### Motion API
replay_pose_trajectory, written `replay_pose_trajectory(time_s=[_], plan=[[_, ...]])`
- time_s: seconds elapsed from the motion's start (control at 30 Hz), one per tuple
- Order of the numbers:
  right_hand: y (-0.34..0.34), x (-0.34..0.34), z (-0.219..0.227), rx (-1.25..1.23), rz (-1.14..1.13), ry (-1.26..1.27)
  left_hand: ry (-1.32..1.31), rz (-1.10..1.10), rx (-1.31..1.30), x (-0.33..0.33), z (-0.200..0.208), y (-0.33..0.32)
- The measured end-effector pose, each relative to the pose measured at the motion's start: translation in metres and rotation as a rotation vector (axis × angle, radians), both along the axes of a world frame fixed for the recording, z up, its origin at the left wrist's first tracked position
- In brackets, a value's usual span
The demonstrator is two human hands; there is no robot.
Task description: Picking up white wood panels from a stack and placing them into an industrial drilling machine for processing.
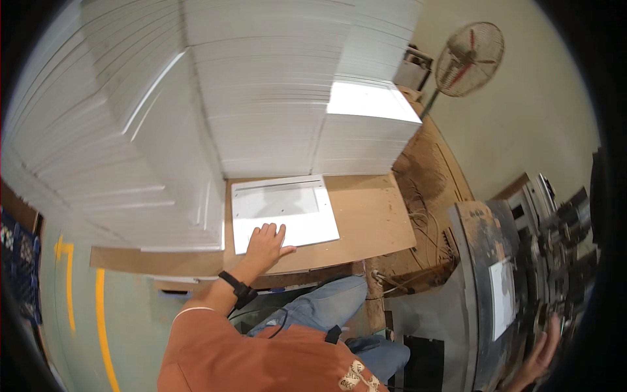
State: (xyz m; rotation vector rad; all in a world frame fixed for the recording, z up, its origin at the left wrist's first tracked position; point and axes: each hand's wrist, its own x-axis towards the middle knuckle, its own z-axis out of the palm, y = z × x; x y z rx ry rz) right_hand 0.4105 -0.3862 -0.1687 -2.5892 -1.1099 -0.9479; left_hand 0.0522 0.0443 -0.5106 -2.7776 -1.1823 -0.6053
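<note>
tall stacks of thin white boards fill the far side: a left stack [98, 144] whose faces step in and out, a middle stack [271, 98] rising past the upper edge, and a lower right stack [366, 144] with a bright, smooth top. beneath them runs a brown tabletop [372, 215], its near edge bare to the right. green floor [134, 320] with yellow lines shows at the lower left, and a plain pale wall [555, 98] rises at the upper right. a dark machine [548, 242] with metal parts stands along the right side, and a pale sheet [502, 300] lies against its near face. a round caged fan [469, 59] stands beyond the right stack, and loose cables [424, 225] trail beside the tabletop.

the wearer has a rust-orange top [255, 359] and blue jeans [320, 307]. a white panel [307, 225] with a shallow rectangular recess and a few small dark marks lies flat on the tabletop, just in front of the middle stack. the left hand [264, 245] rests palm down on its near left part, the grip loose and spread, clasping nothing. the right hand [545, 349] is beside the machine at the dim lower right rim; it may be touching a metal part, but how far its grip is closed i cannot tell. a black wristband [240, 291] circles the left wrist.
</note>
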Motion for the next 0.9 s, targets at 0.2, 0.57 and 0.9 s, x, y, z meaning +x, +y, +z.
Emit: replay_pose_trajectory(time_s=[0.2,0.57,0.9], plan=[[0.161,-0.014,-0.138,0.123,0.716,0.633,-0.242,0.132,0.006,-0.063,-0.010,-0.029],[0.329,-0.231,-0.320,-0.442,1.135,1.754,-0.411,0.977,0.107,-0.250,-0.034,-0.068],[0.412,-0.382,-0.365,-0.433,0.524,2.880,-0.402,0.750,-0.093,-0.305,-0.033,-0.014]])
